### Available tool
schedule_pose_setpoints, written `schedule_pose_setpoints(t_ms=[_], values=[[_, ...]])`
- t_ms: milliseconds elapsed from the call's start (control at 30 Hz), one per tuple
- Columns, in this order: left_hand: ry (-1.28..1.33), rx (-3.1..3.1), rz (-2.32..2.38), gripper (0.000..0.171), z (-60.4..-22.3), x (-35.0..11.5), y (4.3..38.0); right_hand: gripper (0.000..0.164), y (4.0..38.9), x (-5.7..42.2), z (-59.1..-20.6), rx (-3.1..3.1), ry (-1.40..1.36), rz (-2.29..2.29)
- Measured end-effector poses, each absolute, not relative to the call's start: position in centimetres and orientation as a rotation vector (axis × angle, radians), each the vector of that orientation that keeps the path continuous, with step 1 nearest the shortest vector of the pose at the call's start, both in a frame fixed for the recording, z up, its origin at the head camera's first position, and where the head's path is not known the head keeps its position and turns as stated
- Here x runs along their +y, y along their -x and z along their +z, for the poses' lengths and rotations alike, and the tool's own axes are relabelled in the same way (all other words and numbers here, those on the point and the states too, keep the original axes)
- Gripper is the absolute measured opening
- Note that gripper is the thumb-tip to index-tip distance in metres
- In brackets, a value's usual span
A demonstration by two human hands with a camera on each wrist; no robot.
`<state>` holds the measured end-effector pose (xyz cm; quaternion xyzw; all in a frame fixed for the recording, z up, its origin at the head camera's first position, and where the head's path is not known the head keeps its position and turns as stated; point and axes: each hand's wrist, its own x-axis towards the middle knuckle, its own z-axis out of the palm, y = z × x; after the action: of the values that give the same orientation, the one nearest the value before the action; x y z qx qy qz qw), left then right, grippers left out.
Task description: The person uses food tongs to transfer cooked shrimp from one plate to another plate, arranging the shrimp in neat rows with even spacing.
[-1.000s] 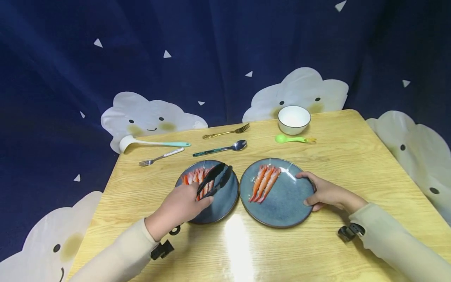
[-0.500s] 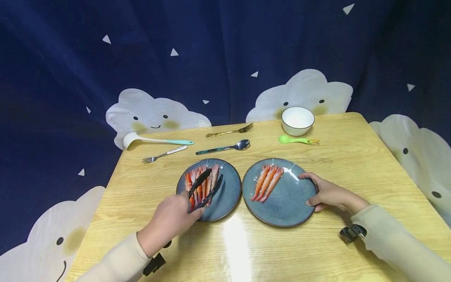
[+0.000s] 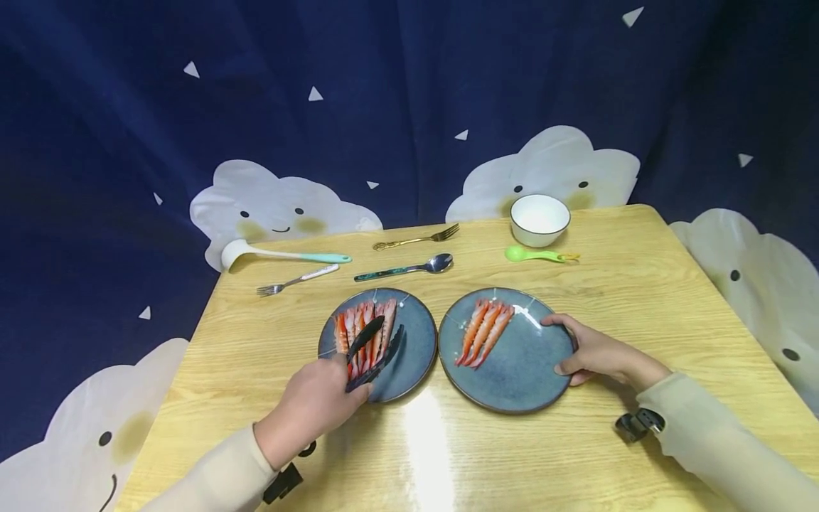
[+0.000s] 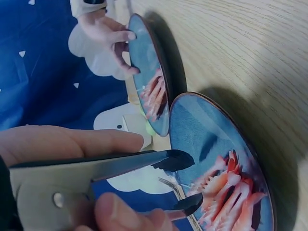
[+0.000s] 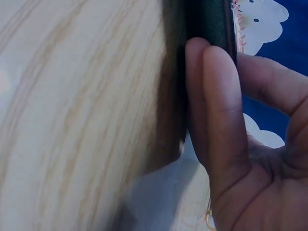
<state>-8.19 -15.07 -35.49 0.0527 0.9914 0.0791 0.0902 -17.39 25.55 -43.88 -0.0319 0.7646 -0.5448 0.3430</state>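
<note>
My left hand holds a pair of tongs with black tips over the left blue plate. Several red-and-white shrimp lie side by side on that plate. In the left wrist view the tongs are spread, with nothing pinched between the tips. Beside it, almost touching, is the right blue plate, with 3 shrimp on its left half. My right hand grips that plate's right rim, thumb on top; the right wrist view shows fingers under the edge.
Behind the plates lie a ladle, a white-handled fork, a gold fork, a spoon and a green spoon. A white bowl stands at the table's back edge, before a dark blue curtain.
My left hand has drawn the tongs back to the left and towards me, off the left plate's right part, with the tips lower now. The right hand keeps its grip on the plate.
</note>
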Motion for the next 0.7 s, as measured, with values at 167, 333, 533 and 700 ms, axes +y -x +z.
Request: schedule_pose_setpoints(t_ms=[167,333,533,700], values=[[-0.203,2.923,0.257,0.044,-35.7,-14.8,8.6,0.085,17.3,25.4,-43.7,1.987,0.086,-1.421],[-0.208,2.887,0.27,0.037,-35.4,-14.8,8.9,0.085,17.3,25.4,-43.7,1.994,0.089,-1.426],[-0.18,2.851,0.299,0.036,-34.9,-15.1,9.1,0.085,17.3,25.6,-44.0,1.99,0.092,-1.429],[-0.161,2.824,0.416,0.035,-34.3,-15.1,9.0,0.085,17.4,25.7,-44.2,1.984,0.09,-1.434]])
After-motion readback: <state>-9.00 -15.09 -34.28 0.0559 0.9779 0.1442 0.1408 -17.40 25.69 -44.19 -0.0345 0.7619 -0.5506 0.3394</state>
